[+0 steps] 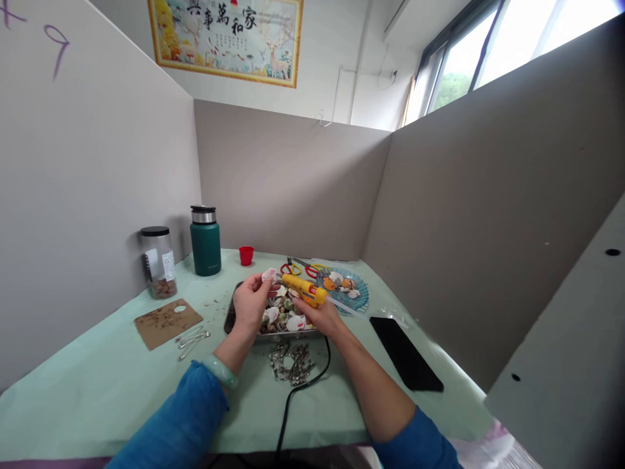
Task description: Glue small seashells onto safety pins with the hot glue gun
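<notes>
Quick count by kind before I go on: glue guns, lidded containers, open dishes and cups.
Glue guns: 1 (yellow glue gun)
Lidded containers: 2 (clear jar, green flask)
Open dishes and cups: 3 (metal tray, blue plate, red cup)
Total: 6

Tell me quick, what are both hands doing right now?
Left hand: closed, pinching a small pale pink piece between its fingertips.
Right hand: closed around a yellow glue gun.
</notes>
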Tool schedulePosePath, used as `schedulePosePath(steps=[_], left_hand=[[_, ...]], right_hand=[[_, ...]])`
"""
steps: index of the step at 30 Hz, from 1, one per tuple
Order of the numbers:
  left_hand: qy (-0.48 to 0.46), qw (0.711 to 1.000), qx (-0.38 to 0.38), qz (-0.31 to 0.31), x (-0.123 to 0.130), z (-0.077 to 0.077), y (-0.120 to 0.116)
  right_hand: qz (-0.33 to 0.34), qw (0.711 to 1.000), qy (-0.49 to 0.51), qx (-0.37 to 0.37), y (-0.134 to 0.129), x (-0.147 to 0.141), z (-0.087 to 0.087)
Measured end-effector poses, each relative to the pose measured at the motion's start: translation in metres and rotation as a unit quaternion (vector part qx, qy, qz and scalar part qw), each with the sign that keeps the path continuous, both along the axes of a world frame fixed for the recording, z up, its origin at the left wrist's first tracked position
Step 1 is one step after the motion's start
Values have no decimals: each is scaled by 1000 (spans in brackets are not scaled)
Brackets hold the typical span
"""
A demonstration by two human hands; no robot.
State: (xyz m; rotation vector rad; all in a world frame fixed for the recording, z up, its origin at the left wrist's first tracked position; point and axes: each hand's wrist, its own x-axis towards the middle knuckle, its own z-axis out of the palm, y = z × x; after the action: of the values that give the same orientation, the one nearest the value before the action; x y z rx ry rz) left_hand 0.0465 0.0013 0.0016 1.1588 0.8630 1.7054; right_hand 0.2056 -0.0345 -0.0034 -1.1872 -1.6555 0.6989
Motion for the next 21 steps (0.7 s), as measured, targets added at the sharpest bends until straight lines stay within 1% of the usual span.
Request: schedulePosePath(steps=[10, 21], left_hand=[[16, 1000, -3, 2, 1, 0, 0], [14, 1000, -2, 10, 0, -3, 2]], right_hand=[[-2, 1000, 0, 5, 3, 1, -3], [-10, 1000, -10, 3, -1, 0, 0]])
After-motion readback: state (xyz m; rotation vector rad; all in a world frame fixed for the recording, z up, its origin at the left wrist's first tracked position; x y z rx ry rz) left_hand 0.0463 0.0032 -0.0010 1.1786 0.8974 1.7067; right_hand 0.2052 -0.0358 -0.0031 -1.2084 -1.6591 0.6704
